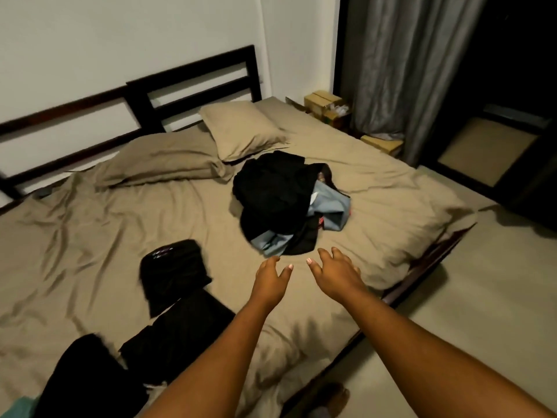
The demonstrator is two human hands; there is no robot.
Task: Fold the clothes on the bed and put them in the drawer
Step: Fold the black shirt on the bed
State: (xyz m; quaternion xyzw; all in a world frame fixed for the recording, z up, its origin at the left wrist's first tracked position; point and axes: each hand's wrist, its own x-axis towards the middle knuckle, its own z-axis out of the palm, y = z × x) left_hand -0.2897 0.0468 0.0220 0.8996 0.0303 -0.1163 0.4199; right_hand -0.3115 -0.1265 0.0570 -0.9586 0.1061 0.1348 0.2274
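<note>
Teal cloth (18, 407): soft scrap at the near corner of the bed, far left of both hands.
Black heap (81, 378), flat black piece (177, 330), black folded bundle (174, 273): matte dark fabric, left of the left hand. Small pale print on the bundle, too blurred to read.
Bed (90, 236): tan sheet, heavily creased.
Headboard (193, 76): dark wood, open slats, far beyond the hands.
Left hand (271, 279): released, fingers spread and loosely bent, grasping nothing, over the sheet.
Clothes pile (277, 194): on the bed just beyond both hands' fingertips. Crumpled black mound over pale blue cloth, with an illegible small red tag.
Right hand (334, 273): released likewise, beside the left, apart.
Cardboard boxes (325, 107): brown, far beyond the right hand, no legible print.
Curtain (407, 70): grey, vertical folds.
</note>
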